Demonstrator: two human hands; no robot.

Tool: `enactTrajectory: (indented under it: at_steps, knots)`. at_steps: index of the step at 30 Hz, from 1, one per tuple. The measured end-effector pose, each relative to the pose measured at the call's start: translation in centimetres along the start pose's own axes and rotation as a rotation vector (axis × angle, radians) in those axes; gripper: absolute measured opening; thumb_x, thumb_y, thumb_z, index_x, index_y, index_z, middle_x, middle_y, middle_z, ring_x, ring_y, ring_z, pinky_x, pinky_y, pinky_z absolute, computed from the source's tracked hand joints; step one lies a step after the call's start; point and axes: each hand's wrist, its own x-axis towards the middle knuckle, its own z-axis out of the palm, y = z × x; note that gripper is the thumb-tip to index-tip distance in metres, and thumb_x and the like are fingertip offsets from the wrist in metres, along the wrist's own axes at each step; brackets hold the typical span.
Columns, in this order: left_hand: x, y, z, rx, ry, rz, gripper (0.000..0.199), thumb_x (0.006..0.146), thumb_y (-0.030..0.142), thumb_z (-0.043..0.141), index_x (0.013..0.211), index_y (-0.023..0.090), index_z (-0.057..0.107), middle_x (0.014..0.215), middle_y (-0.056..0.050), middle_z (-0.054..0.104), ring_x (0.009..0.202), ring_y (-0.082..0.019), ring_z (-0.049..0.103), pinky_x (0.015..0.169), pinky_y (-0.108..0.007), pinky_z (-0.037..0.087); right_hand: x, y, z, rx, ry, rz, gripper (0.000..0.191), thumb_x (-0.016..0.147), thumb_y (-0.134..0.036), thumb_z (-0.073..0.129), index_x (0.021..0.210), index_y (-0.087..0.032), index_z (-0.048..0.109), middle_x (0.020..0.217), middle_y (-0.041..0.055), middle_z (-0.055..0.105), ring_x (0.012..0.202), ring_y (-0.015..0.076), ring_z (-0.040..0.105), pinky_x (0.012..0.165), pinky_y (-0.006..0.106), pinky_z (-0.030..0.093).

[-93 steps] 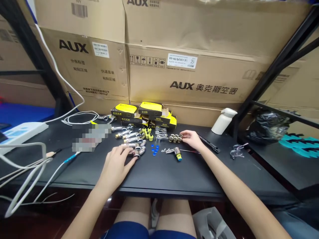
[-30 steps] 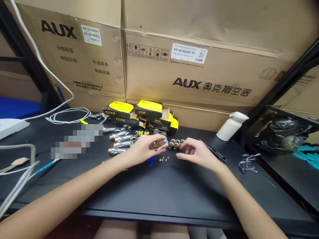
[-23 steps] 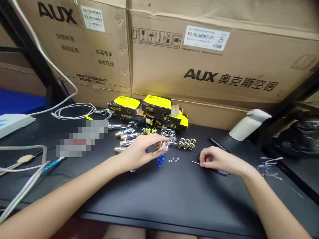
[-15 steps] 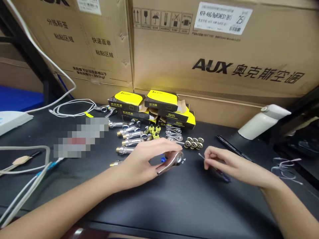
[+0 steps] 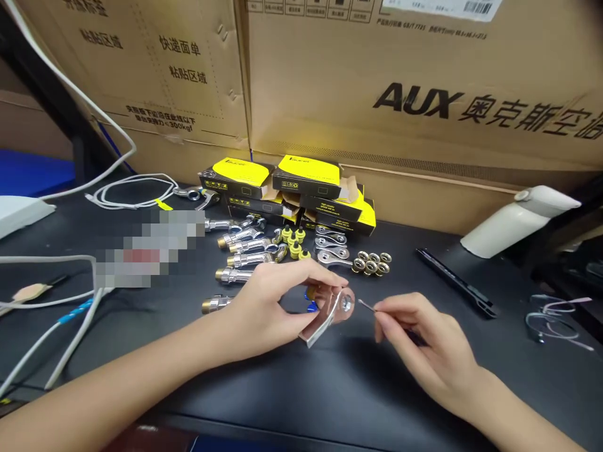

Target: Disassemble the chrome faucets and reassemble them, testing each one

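Note:
My left hand (image 5: 277, 301) grips a shiny chrome faucet handle (image 5: 325, 320) between thumb and fingers, its round end with a hole turned to the right. My right hand (image 5: 424, 345) pinches a small screwdriver (image 5: 368, 306); its thin metal shaft points left, a short gap away from the handle's round end. The palm hides most of the screwdriver's dark grip. Behind my left hand lie chrome faucet bodies (image 5: 245, 258) with brass ends, yellow valve cartridges (image 5: 294, 242) and more chrome handles (image 5: 332, 254). Several brass-coloured rings (image 5: 371, 263) stand grouped to their right.
Black and yellow faucet boxes (image 5: 306, 179) are stacked at the back, before large cardboard cartons (image 5: 320, 94). A white bottle (image 5: 513, 223), a long black object (image 5: 455, 282) and eyeglasses (image 5: 551, 317) lie on the right. White cables (image 5: 70, 339) run along the left of the black table (image 5: 301, 389).
My right hand has brought the screwdriver's tip left, closer to the faucet handle. My left hand has tilted the handle so its round end shows more. The camera view has dipped.

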Motion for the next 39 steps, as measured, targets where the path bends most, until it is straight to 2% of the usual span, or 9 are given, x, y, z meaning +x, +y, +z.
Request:
enactTrajectory:
  at_steps: [7, 19, 21, 24, 28, 31, 34, 37, 39]
  knots:
    - [-0.5, -0.5, 0.1, 0.002, -0.015, 0.07, 0.028, 0.079, 0.009, 0.069, 0.106, 0.018, 0.066, 0.109, -0.006, 0.072, 0.094, -0.015, 0.068, 0.085, -0.026, 0.055, 0.4, -1.4, -0.1, -0.161, 0.055, -0.201, 0.032, 0.089, -0.003, 0.053, 0.114, -0.022, 0.055, 0.081, 0.0028, 0.068, 0.07, 0.0144, 0.066, 0.06, 0.024, 0.051]
    - [-0.1, -0.3, -0.5, 0.007, -0.077, 0.114, 0.027, 0.084, 0.012, 0.065, 0.11, 0.02, 0.068, 0.109, -0.006, 0.071, 0.101, -0.017, 0.067, 0.089, -0.028, 0.054, 0.0, -1.5, -0.9, -0.229, 0.024, -0.205, 0.04, 0.087, -0.003, 0.059, 0.122, -0.024, 0.059, 0.086, 0.0036, 0.069, 0.068, 0.014, 0.065, 0.058, 0.025, 0.049]
    - [0.0, -0.3, -0.5, 0.024, -0.11, 0.143, 0.027, 0.085, 0.01, 0.063, 0.11, 0.021, 0.069, 0.108, -0.007, 0.071, 0.1, -0.017, 0.066, 0.088, -0.028, 0.053, 0.1, -1.6, -1.1, -0.117, 0.001, -0.127, 0.035, 0.088, -0.007, 0.059, 0.118, -0.025, 0.063, 0.081, 0.0029, 0.069, 0.065, 0.0144, 0.063, 0.057, 0.025, 0.048]
    - [0.0, -0.4, -0.5, 0.06, -0.15, 0.196, 0.03, 0.086, 0.007, 0.06, 0.109, 0.023, 0.07, 0.107, -0.007, 0.071, 0.097, -0.017, 0.066, 0.086, -0.029, 0.053, 0.5, -1.7, -1.2, 0.165, -0.146, 0.182, 0.015, 0.093, -0.023, 0.057, 0.102, -0.024, 0.069, 0.067, 0.0011, 0.066, 0.059, 0.014, 0.059, 0.052, 0.025, 0.045]
    - [0.0, -0.5, -0.4, 0.064, -0.176, 0.215, 0.03, 0.085, 0.006, 0.059, 0.107, 0.024, 0.071, 0.106, -0.007, 0.071, 0.097, -0.017, 0.065, 0.086, -0.03, 0.053, 1.0, -1.5, -1.0, 0.561, -0.482, 0.56, 0.036, 0.099, -0.044, 0.042, 0.091, -0.021, 0.069, 0.045, -0.0041, 0.051, 0.042, 0.0087, 0.038, 0.045, 0.022, 0.033]
    - [0.1, -0.5, -0.7, 0.001, -0.193, 0.168, 0.027, 0.085, 0.012, 0.064, 0.108, 0.023, 0.071, 0.106, -0.007, 0.072, 0.096, -0.016, 0.066, 0.086, -0.027, 0.053, 1.0, -1.3, -0.7, 0.653, -0.515, 0.627, 0.039, 0.097, -0.049, 0.044, 0.091, -0.019, 0.069, 0.042, -0.0083, 0.032, 0.04, 0.0068, 0.022, 0.042, 0.022, 0.022]
    - [0.2, -0.3, -0.9, -0.051, -0.217, 0.064, 0.029, 0.08, 0.023, 0.073, 0.108, 0.021, 0.072, 0.101, -0.006, 0.073, 0.09, -0.016, 0.068, 0.082, -0.025, 0.053, 0.6, -1.4, -0.5, 0.477, -0.438, 0.528, 0.038, 0.097, -0.046, 0.045, 0.081, -0.019, 0.066, 0.048, -0.0067, 0.029, 0.043, 0.0081, 0.024, 0.041, 0.023, 0.021]
    - [0.2, 0.0, -0.5, -0.08, -0.256, -0.183, 0.023, 0.082, 0.036, 0.07, 0.095, 0.018, 0.073, 0.08, -0.003, 0.073, 0.069, -0.013, 0.067, 0.066, -0.021, 0.052, 0.1, -1.5, -0.3, 0.117, -0.306, 0.192, 0.03, 0.099, -0.032, 0.044, 0.081, -0.02, 0.066, 0.054, -0.0034, 0.043, 0.046, 0.0098, 0.037, 0.046, 0.024, 0.031]
    - [0.2, 0.2, 0.0, -0.159, -0.294, -0.411, 0.033, 0.09, 0.044, 0.056, 0.083, 0.015, 0.07, 0.062, 0.0, 0.067, 0.053, -0.01, 0.06, 0.054, -0.019, 0.048, -0.1, -1.5, -0.2, -0.141, -0.177, -0.06, 0.021, 0.097, -0.022, 0.046, 0.093, -0.02, 0.067, 0.06, -0.0011, 0.054, 0.049, 0.0116, 0.046, 0.051, 0.025, 0.037]
